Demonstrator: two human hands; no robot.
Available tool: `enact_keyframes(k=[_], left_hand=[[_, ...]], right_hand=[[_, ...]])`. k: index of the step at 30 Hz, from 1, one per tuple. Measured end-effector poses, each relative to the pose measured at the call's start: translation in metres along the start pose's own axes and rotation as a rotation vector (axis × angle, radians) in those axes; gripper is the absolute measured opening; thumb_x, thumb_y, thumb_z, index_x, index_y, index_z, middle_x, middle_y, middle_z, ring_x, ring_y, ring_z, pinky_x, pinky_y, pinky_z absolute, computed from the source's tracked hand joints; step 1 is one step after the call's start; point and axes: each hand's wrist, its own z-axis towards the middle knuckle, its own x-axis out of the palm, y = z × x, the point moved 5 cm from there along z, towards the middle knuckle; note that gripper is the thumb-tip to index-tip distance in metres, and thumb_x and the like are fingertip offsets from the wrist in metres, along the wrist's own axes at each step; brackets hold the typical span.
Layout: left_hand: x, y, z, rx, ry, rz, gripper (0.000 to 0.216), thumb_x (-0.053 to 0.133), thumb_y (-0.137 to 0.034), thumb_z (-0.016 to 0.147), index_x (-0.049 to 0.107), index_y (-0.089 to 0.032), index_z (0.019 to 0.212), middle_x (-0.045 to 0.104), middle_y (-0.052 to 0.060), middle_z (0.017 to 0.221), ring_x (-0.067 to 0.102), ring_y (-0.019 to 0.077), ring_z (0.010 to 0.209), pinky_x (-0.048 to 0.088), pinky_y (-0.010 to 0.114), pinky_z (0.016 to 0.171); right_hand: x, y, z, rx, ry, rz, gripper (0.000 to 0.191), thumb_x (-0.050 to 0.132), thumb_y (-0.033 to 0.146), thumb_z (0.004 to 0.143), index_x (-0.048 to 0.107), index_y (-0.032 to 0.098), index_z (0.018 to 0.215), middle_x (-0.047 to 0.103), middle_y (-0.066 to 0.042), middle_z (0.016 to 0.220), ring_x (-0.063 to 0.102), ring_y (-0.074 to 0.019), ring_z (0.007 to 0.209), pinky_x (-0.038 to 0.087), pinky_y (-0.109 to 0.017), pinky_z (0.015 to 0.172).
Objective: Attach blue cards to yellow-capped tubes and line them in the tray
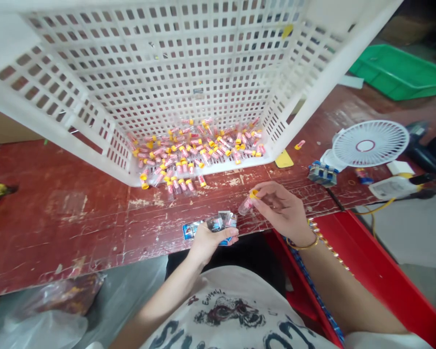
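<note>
Fingertips (262, 198) of the right hand (283, 211) pinch one tube (245, 205) at its yellow cap, just over the near edge of the table (76, 218). The tube's long axis slants, with the cap far and right and the clear end near and left, toward the left hand (207, 240). That hand's thumb and fingers clamp a small fan of packets (221, 224), perhaps three or four; blur hides the count. The hands are near each other but apart.

Bare table lies open to the left. Just beyond the hands, one tilted basket (94, 58) rests its low rim on the table, and a heap (196, 145) of dozens of tubes spills over that rim. One stray tube (300, 144) lies to the right of the basket. One fan (370, 143) stands farther right, one green tray (403, 70) sits far right, and one red bin (378, 271) is near right, below the table edge.
</note>
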Motion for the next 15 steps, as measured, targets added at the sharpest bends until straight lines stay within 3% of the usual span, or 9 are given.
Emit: enact_keyframes(k=[5,9,12,15], left_hand=[[0.002,-0.001,-0.002,0.022,-0.022,0.014,0.029,0.085,-0.03,0.057,0.065,-0.011,0.066,0.064,0.001,0.057,0.057,0.0114,0.051,0.05,0.025,0.054],[0.0,0.004,-0.002,0.023,-0.046,0.036,0.032,0.085,-0.034,0.056,0.065,-0.011,0.067,0.065,0.002,0.057,0.06,0.0132,0.052,0.053,0.027,0.056],[-0.001,0.007,-0.002,0.02,-0.041,0.048,0.032,0.085,-0.034,0.056,0.066,-0.01,0.066,0.066,0.002,0.058,0.062,0.0144,0.053,0.054,0.028,0.058],[-0.001,0.009,-0.002,-0.001,-0.049,0.052,0.033,0.087,-0.031,0.053,0.068,-0.011,0.071,0.067,0.002,0.06,0.063,0.0152,0.053,0.054,0.029,0.058]], right_hand=[[0.01,0.011,0.009,-0.098,0.079,-0.114,0.007,0.064,0.023,0.081,0.06,0.02,0.085,0.061,-0.006,0.094,0.062,-0.0172,0.089,0.054,-0.033,0.079],[0.019,-0.009,0.012,0.069,0.139,0.016,0.012,0.066,0.03,0.079,0.061,0.019,0.081,0.063,-0.005,0.089,0.062,-0.015,0.078,0.056,-0.031,0.072],[0.02,-0.027,0.011,0.224,0.084,0.155,0.018,0.069,0.034,0.077,0.06,0.019,0.08,0.063,-0.002,0.078,0.062,-0.0134,0.068,0.056,-0.03,0.067],[0.014,-0.028,0.009,0.186,0.011,0.111,0.017,0.068,0.034,0.077,0.059,0.019,0.078,0.062,-0.002,0.081,0.061,-0.0132,0.068,0.054,-0.029,0.064]])
